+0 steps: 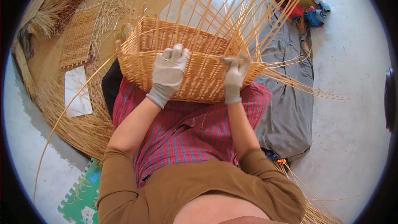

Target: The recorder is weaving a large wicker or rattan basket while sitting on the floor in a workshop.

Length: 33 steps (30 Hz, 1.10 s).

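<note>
A rectangular wicker basket [199,76] rests tilted on my lap, its opening facing away from me. Long stakes [213,0] fan upward from its rim, and more loose ends [290,81] stick out at the right corner. My left hand [170,68], in a pale glove, is closed over the near rim, left of the middle. Farther right along the same rim is my right hand [236,72], also gloved, with its fingers bent together. Motion blurs those fingers a little, and whatever lies between them is hidden.
Loose straw [74,120] and a woven panel [81,35] lie at the left, beside a white sheet [77,92]. A long cane [62,116] curves down the left side. Grey cloth [286,112] covers the floor at right. A green foam mat [81,193] lies lower left.
</note>
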Available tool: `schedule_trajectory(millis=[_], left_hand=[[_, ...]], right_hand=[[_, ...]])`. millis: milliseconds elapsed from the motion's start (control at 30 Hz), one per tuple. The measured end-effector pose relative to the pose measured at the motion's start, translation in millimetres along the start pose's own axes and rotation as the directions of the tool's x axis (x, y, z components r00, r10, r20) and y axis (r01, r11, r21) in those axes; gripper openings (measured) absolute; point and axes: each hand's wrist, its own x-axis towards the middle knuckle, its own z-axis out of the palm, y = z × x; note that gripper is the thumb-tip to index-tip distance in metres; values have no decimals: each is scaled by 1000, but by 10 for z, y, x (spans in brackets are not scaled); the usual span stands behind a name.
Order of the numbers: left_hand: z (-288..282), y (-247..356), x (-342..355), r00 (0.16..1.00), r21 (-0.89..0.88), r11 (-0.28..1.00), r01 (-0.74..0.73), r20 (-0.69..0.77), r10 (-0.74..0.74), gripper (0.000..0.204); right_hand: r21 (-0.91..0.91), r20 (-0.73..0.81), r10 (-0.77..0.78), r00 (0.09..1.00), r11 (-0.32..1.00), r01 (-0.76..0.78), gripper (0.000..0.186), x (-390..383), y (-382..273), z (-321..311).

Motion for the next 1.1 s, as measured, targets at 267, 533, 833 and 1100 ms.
schedule_trajectory(millis=[267,533,833,1100], left_hand=[[250,613,285,968,-19,1000,15,251,-9,74],[430,1415,653,963,-225,960,-166,171,207,71],[447,1736,902,797,-116,984,131,603,-35,75],[58,295,-385,973,-834,501,230,196,-121,47]], right_hand=[[-242,251,-334,909,887,393,38,793,-705,157],[-682,249,-547,799,487,545,36,833,-659,-787],[-568,-339,-18,941,801,-190,27,168,-881,-2302],[-245,403,-40,914,958,150,36,-380,-797,257]])
